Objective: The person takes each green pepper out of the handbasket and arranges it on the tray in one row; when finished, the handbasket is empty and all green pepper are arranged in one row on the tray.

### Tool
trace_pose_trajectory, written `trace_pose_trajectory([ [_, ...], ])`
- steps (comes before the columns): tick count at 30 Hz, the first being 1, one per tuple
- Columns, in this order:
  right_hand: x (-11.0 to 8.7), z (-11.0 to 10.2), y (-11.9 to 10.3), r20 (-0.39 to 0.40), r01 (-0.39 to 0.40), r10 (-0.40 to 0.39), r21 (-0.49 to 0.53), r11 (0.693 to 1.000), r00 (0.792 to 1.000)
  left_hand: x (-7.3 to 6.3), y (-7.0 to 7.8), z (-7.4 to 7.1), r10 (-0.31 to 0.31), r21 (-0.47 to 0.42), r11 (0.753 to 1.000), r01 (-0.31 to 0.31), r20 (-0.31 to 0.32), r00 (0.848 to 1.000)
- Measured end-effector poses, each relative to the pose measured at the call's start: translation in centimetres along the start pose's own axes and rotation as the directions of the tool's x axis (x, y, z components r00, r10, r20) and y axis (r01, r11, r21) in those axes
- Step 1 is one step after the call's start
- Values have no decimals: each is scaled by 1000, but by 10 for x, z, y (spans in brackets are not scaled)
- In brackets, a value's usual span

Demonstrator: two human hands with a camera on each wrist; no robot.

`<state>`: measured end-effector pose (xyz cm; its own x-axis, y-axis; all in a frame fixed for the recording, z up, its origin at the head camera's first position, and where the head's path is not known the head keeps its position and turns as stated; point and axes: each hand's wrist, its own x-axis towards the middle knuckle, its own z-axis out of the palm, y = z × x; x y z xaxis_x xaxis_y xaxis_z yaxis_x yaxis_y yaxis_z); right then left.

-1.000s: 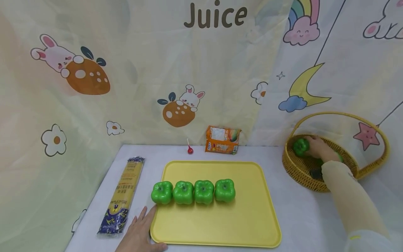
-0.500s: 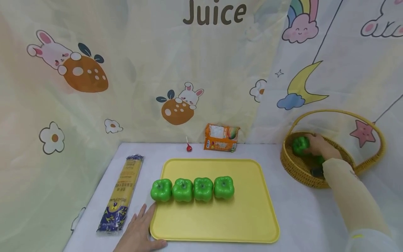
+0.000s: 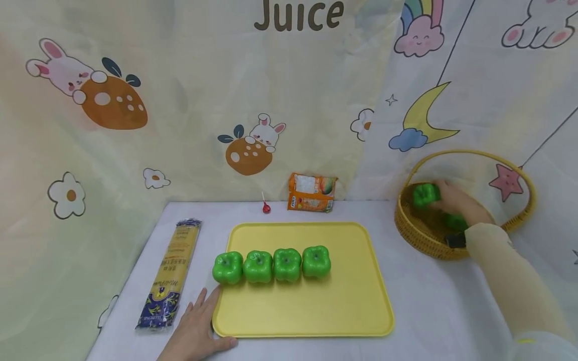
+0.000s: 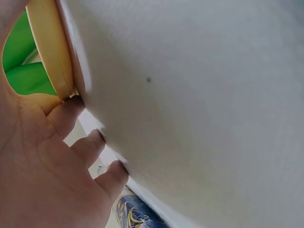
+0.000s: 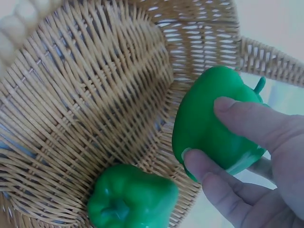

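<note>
My right hand (image 3: 456, 199) grips a green bell pepper (image 5: 213, 123) by its sides, thumb on one face and fingers on the other, over the left part of the wicker basket (image 3: 422, 243). A second green pepper (image 5: 130, 197) lies on the basket's floor below it. At the yellow tray's (image 3: 307, 311) lower left corner, my left hand (image 3: 194, 326) rests with fingers spread, touching the tray's edge. Several green peppers (image 3: 286, 264) stand in a row across the tray, the leftmost overlapping its left rim.
A long pack of spaghetti (image 3: 169, 276) lies left of the tray. Behind the tray are a red lollipop (image 3: 266, 206) and an orange snack packet (image 3: 311, 193). The basket's tall handle (image 3: 524, 175) arches over it. A printed cloth (image 3: 189, 100) hangs behind the table.
My right hand has lifted the pepper slightly inside the basket, uncovering more of the pepper below. The left hand stays at the tray corner. The whole head view has shifted a little.
</note>
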<state>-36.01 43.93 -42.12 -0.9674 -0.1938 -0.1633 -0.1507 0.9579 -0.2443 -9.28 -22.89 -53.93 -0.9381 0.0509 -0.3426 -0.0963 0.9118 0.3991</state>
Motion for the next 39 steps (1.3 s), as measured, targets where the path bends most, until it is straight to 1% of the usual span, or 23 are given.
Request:
trace_pose_trajectory([
  [3, -4, -4, -6, -26, 8, -7, 21, 1000, 1000, -1, 1, -1, -2, -4, 1000, 1, -6, 1000],
  [7, -15, -4, -17, -67, 8, -3, 79, 997, 998, -2, 1, -1, 26, 6, 1000, -25, -33, 999],
  [10, -25, 0, -27, -111, 30, -16, 126, 992, 994, -3, -1, -1, 45, 10, 999, -44, -45, 998],
  [13, -34, 5, -37, -158, 83, -59, 149, 985, 986, -3, -1, -1, 37, 8, 999, -37, -37, 999],
  [17, -49, 9, -49, -186, 112, -77, 183, 977, 979, -2, 0, -2, 26, 5, 1000, -26, -17, 1000],
  [20, -59, 11, -57, -173, 87, -51, 209, 974, 984, -2, 1, -3, 24, 3, 1000, -24, -7, 1000],
  [25, -73, 17, -73, -142, 43, -10, 235, 971, 990, -1, 1, -2, 27, 2, 1000, -27, -11, 1000],
  [28, -79, 22, -81, -146, 63, -25, 261, 963, 989, 0, 1, 0, 27, -1, 1000, -27, -9, 1000],
  [32, -87, 38, -92, -159, 100, -52, 310, 945, 986, 1, 0, 2, 21, -4, 1000, -21, -1, 1000],
  [39, -93, 73, -117, -133, 156, -110, 418, 895, 985, 0, -1, 2, 22, 0, 1000, -22, -2, 1000],
])
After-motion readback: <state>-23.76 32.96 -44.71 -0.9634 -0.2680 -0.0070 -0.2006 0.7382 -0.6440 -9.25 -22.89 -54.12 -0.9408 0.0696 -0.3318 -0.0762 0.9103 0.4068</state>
